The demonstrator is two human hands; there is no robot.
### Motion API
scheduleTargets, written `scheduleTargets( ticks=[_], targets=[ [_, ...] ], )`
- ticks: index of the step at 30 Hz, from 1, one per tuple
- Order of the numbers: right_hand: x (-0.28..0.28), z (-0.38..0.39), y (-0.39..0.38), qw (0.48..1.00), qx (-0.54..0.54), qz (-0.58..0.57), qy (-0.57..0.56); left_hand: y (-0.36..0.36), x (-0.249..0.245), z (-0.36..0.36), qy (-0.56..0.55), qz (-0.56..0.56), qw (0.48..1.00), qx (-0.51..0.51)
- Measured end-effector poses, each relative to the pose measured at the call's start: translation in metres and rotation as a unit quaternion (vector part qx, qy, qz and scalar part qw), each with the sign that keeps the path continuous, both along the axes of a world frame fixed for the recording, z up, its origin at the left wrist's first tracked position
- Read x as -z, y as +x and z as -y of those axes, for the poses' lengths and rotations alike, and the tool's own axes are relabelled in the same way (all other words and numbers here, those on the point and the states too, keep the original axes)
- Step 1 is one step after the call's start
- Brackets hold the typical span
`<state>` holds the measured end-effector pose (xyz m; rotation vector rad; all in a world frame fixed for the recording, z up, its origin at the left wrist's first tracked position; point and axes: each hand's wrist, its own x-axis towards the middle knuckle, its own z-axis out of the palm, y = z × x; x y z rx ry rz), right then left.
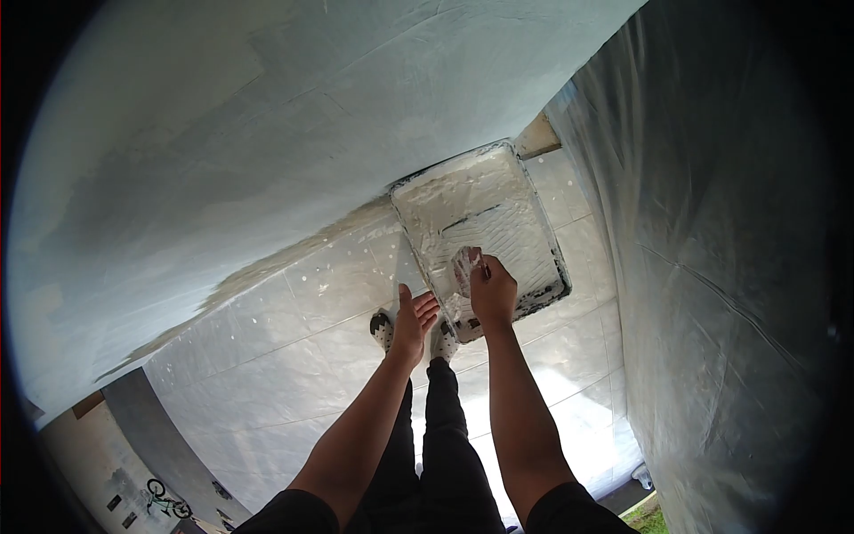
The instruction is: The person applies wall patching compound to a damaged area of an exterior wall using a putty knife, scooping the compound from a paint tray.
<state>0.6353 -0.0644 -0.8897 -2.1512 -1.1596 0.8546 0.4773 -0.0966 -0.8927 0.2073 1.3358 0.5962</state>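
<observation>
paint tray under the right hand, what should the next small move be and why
Probably wipe the paint-smeared tool lightly across the ridges of the paint tray: the right hand grips it over the tray, it looks wet with paint, and the ridges lie close by. Whether it already touches the tray is hard to tell.

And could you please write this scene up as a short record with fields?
Right hand: gripping a smeared tool over the tray; tool type unclear
Left hand: open, holding nothing, near the tray's edge
Tray: on the floor, coated with pale paint
Picture left: wall
Picture right: plastic sheeting
Lower left: bicycle
</observation>
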Motion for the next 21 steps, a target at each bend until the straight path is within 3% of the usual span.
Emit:
scheduleTargets(
  ticks=[3, 6, 7, 10, 12, 14, 15, 18, 21],
  targets=[
    [-0.005, 0.006, 0.004, 0.999, 0.004, -0.039, 0.017, 0.002, 0.001, 0.002, 0.002, 0.003, 1.0, -0.004],
    [-0.007, 0.013, 0.006, 0.999, -0.028, 0.019, -0.028, 0.002, 0.001, 0.001, -0.001, 0.001, 1.0, -0.015],
    [-0.013, 0.015, 0.009, 0.998, 0.015, -0.04, -0.037, 0.001, 0.003, 0.001, 0.002, 0.005, 1.0, -0.011],
    [-0.023, 0.033, 0.008, 0.997, -0.009, -0.073, -0.024, -0.001, 0.003, 0.0, 0.006, 0.009, 1.0, -0.009],
    [-0.015, 0.048, 0.006, 0.998, -0.046, -0.035, -0.029, 0.002, 0.003, 0.002, 0.003, 0.012, 1.0, -0.01],
    [-0.014, 0.052, 0.008, 1.0, 0.003, -0.01, -0.009, 0.002, 0.003, 0.001, 0.004, 0.012, 1.0, -0.02],
    [-0.025, 0.05, 0.009, 0.997, 0.033, -0.056, -0.046, 0.001, 0.003, 0.001, 0.004, 0.011, 1.0, -0.02],
    [-0.019, 0.06, 0.006, 0.998, -0.044, -0.037, -0.005, 0.001, 0.001, 0.001, 0.01, 0.017, 1.0, -0.012],
    [-0.021, 0.062, 0.012, 0.999, -0.013, -0.034, -0.01, 0.002, -0.001, -0.001, 0.01, 0.019, 1.0, -0.018]
  ],
)
